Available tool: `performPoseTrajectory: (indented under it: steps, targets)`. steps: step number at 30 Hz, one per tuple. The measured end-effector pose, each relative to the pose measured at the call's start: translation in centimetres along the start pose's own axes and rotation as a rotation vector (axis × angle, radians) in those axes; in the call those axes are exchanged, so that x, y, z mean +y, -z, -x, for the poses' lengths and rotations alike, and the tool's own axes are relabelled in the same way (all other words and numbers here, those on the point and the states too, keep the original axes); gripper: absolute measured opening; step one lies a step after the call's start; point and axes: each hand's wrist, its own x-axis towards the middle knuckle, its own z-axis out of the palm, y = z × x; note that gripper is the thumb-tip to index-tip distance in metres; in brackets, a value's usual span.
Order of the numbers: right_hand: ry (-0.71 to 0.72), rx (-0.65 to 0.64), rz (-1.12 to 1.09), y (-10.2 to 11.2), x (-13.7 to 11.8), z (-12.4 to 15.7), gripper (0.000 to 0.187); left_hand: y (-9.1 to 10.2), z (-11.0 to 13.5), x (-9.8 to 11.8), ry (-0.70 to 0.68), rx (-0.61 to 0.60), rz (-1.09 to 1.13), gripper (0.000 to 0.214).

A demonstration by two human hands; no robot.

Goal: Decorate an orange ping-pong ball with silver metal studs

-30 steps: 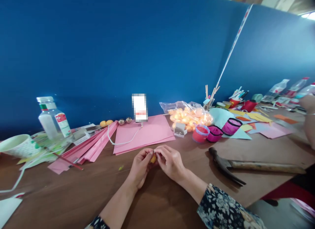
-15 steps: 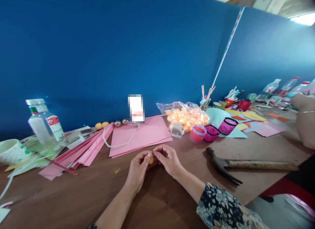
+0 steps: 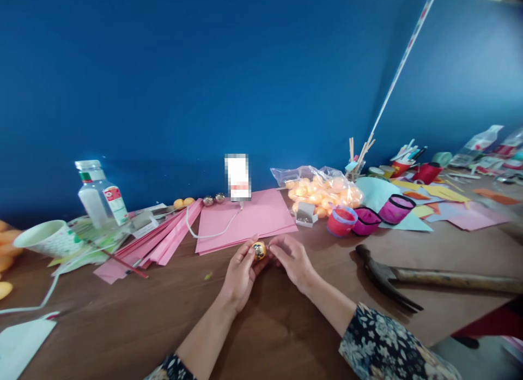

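Note:
A small orange-yellow ball point(image 3: 259, 251), with dark and shiny pieces on its upper side, sits in the fingers of my left hand point(image 3: 241, 271). The thumb and fingertips grip it from the left and below. My right hand point(image 3: 292, 260) is at the ball's right edge, thumb and forefinger pinched together. Anything between those fingertips is too small to make out. Beyond my hands lie pink paper sheets point(image 3: 245, 216), with two shiny dark-speckled balls point(image 3: 214, 199) at their back left corner. A clear bag of orange balls point(image 3: 321, 193) stands behind a small open grey box point(image 3: 306, 214).
A hammer point(image 3: 433, 276) lies on the right of the brown table. Magenta and red fabric cups point(image 3: 365, 221) stand behind it. On the left are a clear bottle point(image 3: 100, 197), a paper cup point(image 3: 49, 238), folded pink strips point(image 3: 171, 238) and a white cable point(image 3: 53, 284). A blue wall rises behind.
The view has swung left. The ball has turned up in my left hand, so its decorated side shows. My right fingertips have moved slightly away from the left hand's.

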Motion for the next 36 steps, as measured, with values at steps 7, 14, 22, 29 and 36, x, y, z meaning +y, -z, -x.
performPoseTrajectory:
  steps: [7, 14, 22, 29, 36]
  targets:
    - [0.044, -0.060, 0.040, -0.16, 0.18, 0.14, 0.013, -0.23, -0.37, 0.15, -0.053, 0.026, -0.026, 0.033]
    - [0.019, -0.058, 0.038, -0.25, 0.15, 0.09, 0.012, -0.06, -0.35, 0.09, -0.056, -0.006, -0.039, 0.030]
    - [0.005, -0.066, 0.067, -0.14, 0.25, 0.04, 0.011, 0.02, -0.34, 0.08, -0.031, 0.020, -0.005, 0.034]
    - [-0.013, -0.095, 0.013, 0.00, 0.16, -0.02, 0.014, 0.03, -0.38, -0.03, -0.037, 0.037, -0.022, 0.037]
    - [-0.015, -0.080, 0.037, 0.01, -0.05, -0.02, 0.012, 0.29, -0.47, -0.30, -0.059, 0.036, -0.052, 0.035]
